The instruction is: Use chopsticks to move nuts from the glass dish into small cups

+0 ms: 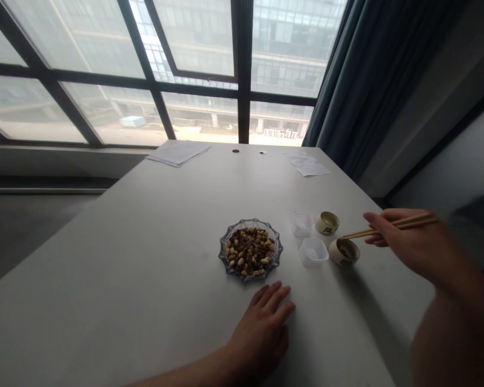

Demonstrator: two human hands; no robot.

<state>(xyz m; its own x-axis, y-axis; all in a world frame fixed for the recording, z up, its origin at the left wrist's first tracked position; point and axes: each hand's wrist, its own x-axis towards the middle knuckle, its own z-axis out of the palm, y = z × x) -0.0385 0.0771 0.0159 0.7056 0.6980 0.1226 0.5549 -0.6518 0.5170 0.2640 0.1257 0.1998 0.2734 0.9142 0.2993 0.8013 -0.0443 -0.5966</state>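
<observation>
My right hand grips a pair of wooden chopsticks, whose tips are at the rim of the nearer small ceramic cup. Something dark shows inside that cup, too small to name. My left hand rests on the table with its fingers stretched out, just in front of a glass dish. In the dish lies a heap of nuts and dark, elongated pieces. A second ceramic cup with a dark mark stands behind the first.
Two clear plastic containers stand between the glass dish and the cups. Paper sheets lie at the white table's far left, with more paper at the far right. Beyond are windows and a dark curtain.
</observation>
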